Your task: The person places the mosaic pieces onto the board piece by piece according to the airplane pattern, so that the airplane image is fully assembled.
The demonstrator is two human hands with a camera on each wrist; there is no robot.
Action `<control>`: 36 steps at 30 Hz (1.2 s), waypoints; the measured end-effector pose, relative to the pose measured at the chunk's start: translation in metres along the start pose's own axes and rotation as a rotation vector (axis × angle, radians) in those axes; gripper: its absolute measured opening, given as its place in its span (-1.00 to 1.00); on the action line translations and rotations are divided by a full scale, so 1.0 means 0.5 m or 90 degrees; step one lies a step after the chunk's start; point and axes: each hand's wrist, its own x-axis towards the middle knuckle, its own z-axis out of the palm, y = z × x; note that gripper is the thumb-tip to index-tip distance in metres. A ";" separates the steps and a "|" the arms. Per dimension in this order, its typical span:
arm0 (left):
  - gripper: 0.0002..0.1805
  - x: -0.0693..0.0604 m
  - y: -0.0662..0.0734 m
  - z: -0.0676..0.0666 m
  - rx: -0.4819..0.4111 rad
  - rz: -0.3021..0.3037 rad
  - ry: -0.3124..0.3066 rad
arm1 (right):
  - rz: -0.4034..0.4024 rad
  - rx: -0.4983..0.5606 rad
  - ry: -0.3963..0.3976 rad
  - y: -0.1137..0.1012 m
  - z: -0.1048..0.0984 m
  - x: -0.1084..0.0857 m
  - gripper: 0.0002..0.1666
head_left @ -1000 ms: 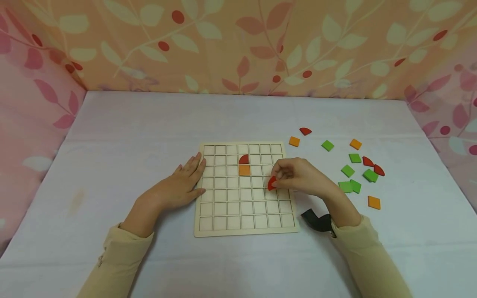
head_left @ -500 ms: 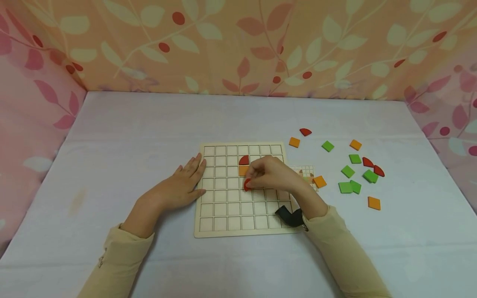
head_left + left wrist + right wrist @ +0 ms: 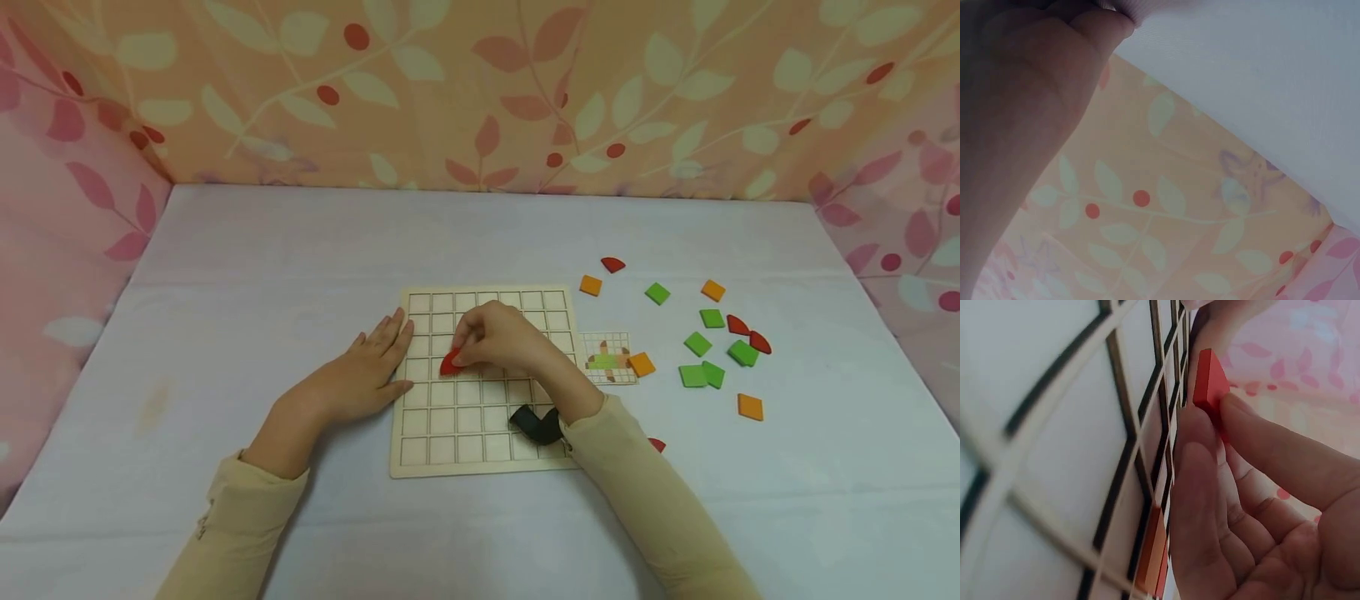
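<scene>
A pale wooden grid board (image 3: pixel 442 448) lies mid-table. My right hand (image 3: pixel 501 337) is over its upper middle, pinching a red quarter-round piece (image 3: pixel 450 363) between thumb and fingers; the right wrist view shows that red piece (image 3: pixel 1209 381) tilted beside the grid, with an orange piece (image 3: pixel 1151 553) in a cell. In the head view the hand hides the cells where pieces lie. My left hand (image 3: pixel 348 375) rests flat, its fingertips and thumb on the board's left edge; the left wrist view shows part of this hand (image 3: pixel 1029 81).
Right of the board lies a small printed pattern card (image 3: pixel 606 375) with an orange square (image 3: pixel 641 364) at its edge. Several green squares (image 3: pixel 698 343), orange squares (image 3: pixel 750 407) and red pieces (image 3: pixel 612 264) are scattered further right. A black strap (image 3: pixel 536 425) hangs from the right cuff.
My right hand has carried the red piece leftward across the board, uncovering the pattern card. A red piece near the right forearm now shows. The left hand has stayed in place.
</scene>
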 end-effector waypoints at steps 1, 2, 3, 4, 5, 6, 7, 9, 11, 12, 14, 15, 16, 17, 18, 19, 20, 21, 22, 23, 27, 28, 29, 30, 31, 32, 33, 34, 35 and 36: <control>-0.19 0.001 -0.001 0.001 0.001 0.000 0.000 | 0.005 -0.011 0.001 -0.004 0.002 0.003 -0.90; -0.19 0.002 -0.001 0.001 0.003 0.001 0.002 | 0.010 -0.020 0.002 -0.008 0.003 0.005 -0.91; -0.19 0.005 -0.002 0.001 0.007 0.001 0.002 | 0.012 -0.033 0.002 -0.010 0.004 0.008 -0.91; -0.18 0.008 -0.002 0.001 0.010 0.000 0.001 | 0.015 -0.046 0.004 -0.012 0.003 0.009 -0.91; -0.18 0.011 -0.002 0.001 0.014 0.002 0.001 | 0.018 -0.059 0.005 -0.013 0.003 0.011 -0.91; -0.18 0.014 -0.001 0.000 0.019 0.004 0.002 | 0.020 -0.071 0.008 -0.015 0.001 0.011 -0.91; -0.18 0.016 0.000 -0.002 0.022 0.004 0.002 | 0.020 -0.083 0.010 -0.016 0.000 0.012 -0.91; -0.18 0.020 0.002 -0.005 0.025 0.006 -0.001 | 0.021 -0.103 0.011 -0.015 -0.003 0.011 -0.91; -0.19 0.021 0.004 -0.007 0.022 0.007 -0.003 | 0.021 -0.118 0.013 -0.016 -0.004 0.010 -0.91; -0.19 0.021 0.005 -0.007 0.021 0.007 -0.004 | 0.018 -0.125 0.013 -0.017 -0.004 0.010 -0.91; -0.18 0.019 0.005 -0.007 0.018 0.004 -0.007 | 0.016 -0.134 0.011 -0.018 -0.001 0.009 -0.91; -0.18 0.018 0.005 -0.007 0.017 0.002 -0.008 | 0.014 -0.138 0.011 -0.018 0.001 0.009 -0.91; -0.18 0.016 0.004 -0.006 0.016 0.000 -0.007 | 0.014 -0.140 0.010 -0.018 0.004 0.010 -0.91; -0.18 0.014 0.003 -0.005 0.017 -0.002 -0.008 | 0.013 -0.141 0.009 -0.017 0.006 0.012 -0.91; -0.18 0.012 0.003 -0.004 0.018 -0.004 -0.008 | 0.013 -0.140 0.007 -0.017 0.009 0.013 -0.91; -0.18 0.010 0.002 -0.003 0.018 -0.006 -0.009 | 0.012 -0.139 0.005 -0.017 0.012 0.014 -0.90; -0.18 0.007 0.001 -0.003 0.016 -0.009 -0.008 | 0.011 -0.138 0.003 -0.017 0.014 0.015 -0.90; -0.18 0.004 0.000 -0.002 0.015 -0.011 -0.008 | 0.010 -0.136 0.001 -0.016 0.017 0.017 -0.90; -0.18 0.004 0.001 -0.001 0.015 -0.011 -0.008 | 0.011 -0.133 0.001 -0.015 0.017 0.017 -0.90; -0.18 0.004 0.001 -0.001 0.014 -0.011 -0.008 | 0.010 -0.130 0.000 -0.015 0.017 0.017 -0.90; -0.18 0.004 0.001 0.000 0.011 -0.009 -0.004 | 0.011 -0.116 0.001 -0.012 0.015 0.015 -0.90; -0.19 0.004 0.002 0.000 0.011 -0.008 -0.003 | 0.011 -0.111 0.001 -0.012 0.014 0.015 -0.90; -0.18 0.004 0.001 0.001 0.012 -0.008 -0.003 | 0.010 -0.107 0.000 -0.011 0.013 0.014 -0.90; -0.18 0.004 0.001 0.001 0.012 -0.009 -0.003 | 0.010 -0.102 -0.001 -0.011 0.011 0.014 -0.90; -0.18 0.004 0.001 0.001 0.011 -0.011 -0.004 | 0.009 -0.095 -0.002 -0.010 0.010 0.013 -0.91; -0.18 0.004 0.001 0.001 0.010 -0.012 -0.005 | 0.007 -0.089 -0.004 -0.009 0.008 0.012 -0.91; -0.18 0.004 0.001 0.002 0.009 -0.013 -0.006 | 0.005 -0.081 -0.007 -0.008 0.006 0.012 -0.91; -0.18 0.004 0.001 0.002 0.008 -0.015 -0.006 | 0.002 -0.074 -0.010 -0.007 0.004 0.011 -0.91; -0.18 0.004 0.001 0.002 0.007 -0.016 -0.006 | -0.001 -0.063 -0.013 -0.005 0.003 0.010 -0.92; -0.18 0.004 0.001 0.002 0.006 -0.017 -0.005 | -0.006 -0.050 -0.015 -0.003 0.000 0.008 -0.92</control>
